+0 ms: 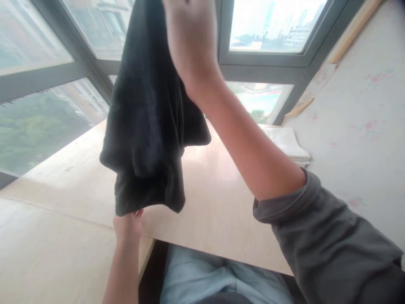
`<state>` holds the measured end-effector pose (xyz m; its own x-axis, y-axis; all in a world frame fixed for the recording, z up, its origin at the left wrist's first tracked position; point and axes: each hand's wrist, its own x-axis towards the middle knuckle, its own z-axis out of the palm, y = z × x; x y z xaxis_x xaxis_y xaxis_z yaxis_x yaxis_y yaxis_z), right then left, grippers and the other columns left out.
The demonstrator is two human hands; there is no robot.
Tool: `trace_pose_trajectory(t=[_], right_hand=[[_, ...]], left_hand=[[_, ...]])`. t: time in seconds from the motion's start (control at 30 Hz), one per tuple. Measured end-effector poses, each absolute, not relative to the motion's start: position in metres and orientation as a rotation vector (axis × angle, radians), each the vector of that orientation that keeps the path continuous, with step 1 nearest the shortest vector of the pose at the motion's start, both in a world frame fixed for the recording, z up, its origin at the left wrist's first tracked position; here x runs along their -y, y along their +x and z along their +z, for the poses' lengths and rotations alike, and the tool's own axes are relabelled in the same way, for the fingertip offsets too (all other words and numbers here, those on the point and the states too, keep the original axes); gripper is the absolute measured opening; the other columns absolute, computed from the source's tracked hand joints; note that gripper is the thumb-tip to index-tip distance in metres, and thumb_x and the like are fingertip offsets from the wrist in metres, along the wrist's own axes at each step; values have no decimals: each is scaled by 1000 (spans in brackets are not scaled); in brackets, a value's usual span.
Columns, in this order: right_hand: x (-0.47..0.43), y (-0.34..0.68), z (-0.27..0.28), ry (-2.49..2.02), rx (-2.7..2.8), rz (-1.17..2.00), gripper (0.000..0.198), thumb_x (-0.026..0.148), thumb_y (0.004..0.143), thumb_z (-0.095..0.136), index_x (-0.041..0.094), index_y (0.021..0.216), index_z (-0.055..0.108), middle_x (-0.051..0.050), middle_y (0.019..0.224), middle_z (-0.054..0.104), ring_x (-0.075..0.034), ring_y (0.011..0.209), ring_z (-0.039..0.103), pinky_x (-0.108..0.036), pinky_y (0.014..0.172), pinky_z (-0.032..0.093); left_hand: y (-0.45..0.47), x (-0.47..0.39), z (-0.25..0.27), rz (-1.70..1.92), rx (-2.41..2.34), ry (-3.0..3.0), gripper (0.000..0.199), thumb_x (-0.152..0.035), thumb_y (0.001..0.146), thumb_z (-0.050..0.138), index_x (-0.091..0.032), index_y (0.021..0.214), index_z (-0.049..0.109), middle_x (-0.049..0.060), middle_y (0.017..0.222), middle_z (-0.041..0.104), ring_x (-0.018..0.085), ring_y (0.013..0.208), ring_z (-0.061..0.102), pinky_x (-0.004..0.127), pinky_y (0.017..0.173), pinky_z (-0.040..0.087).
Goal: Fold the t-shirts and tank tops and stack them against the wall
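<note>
A black cloth garment [145, 105] hangs in folds in front of me, its lower edge above the wooden tabletop. Its top runs out of the picture. My right hand [193, 38] is raised beside the upper part of the cloth and appears to hold it up, though the fingertips lie beyond the upper frame edge. At the lower left corner of the garment is my left hand [128, 226], touching the hem from below. Cloth covers most of its fingers, so its grip is hidden.
The pale wooden tabletop [218, 215] stretches to grey-framed windows [262, 71]. Folded white cloth [284, 143] lies at the back right, beside a flower-patterned wall [357, 139] with peeling edges. A joint between boards crosses the left side. My jeans [196, 274] show below the near edge.
</note>
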<state>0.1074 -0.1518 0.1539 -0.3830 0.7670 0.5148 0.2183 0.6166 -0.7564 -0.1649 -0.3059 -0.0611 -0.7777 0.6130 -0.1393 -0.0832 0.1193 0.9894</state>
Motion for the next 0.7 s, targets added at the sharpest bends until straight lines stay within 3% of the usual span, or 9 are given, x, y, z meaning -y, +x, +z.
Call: trace_pose_trajectory(t=[0.1, 0.2, 0.43, 0.57, 0.7], right_hand=[[153, 74, 163, -726, 2040, 707, 12, 27, 96, 56, 17, 96, 61, 2, 85, 62, -12, 91, 61, -26, 83, 53], [162, 66, 151, -666, 2174, 648, 4, 16, 90, 60, 17, 90, 65, 3, 84, 66, -12, 84, 61, -26, 83, 51], [165, 166, 38, -1033, 1976, 1086, 19, 17, 89, 52, 17, 98, 69, -4, 89, 74, -13, 79, 69, -26, 76, 54], [135, 254, -11, -1629, 1889, 662, 27, 14, 88, 50, 17, 105, 70, -4, 102, 75, -13, 92, 69, -25, 86, 51], [103, 343, -26, -1932, 1812, 375, 38, 11, 87, 47, 14, 119, 67, -10, 126, 67, -19, 114, 62, -31, 100, 44]], left_hand=[[-165, 313, -63, 1617, -1906, 614, 39, -33, 68, 70, -20, 103, 63, 3, 94, 65, 18, 79, 64, 35, 68, 56], [-162, 318, -63, 1598, -2027, 676, 48, -34, 69, 70, -21, 114, 60, 7, 118, 61, 21, 97, 64, 39, 82, 57], [-120, 327, -56, 1440, -2393, 1710, 52, -35, 85, 58, -13, 133, 53, 19, 131, 55, 34, 125, 52, 49, 99, 49], [-81, 310, -64, 1053, -2251, 2185, 50, -34, 90, 54, -18, 137, 51, 18, 144, 48, 35, 135, 43, 53, 114, 31], [-69, 276, -83, 751, -2214, 2252, 45, -40, 92, 49, -17, 130, 57, 19, 141, 51, 37, 132, 45, 56, 110, 31]])
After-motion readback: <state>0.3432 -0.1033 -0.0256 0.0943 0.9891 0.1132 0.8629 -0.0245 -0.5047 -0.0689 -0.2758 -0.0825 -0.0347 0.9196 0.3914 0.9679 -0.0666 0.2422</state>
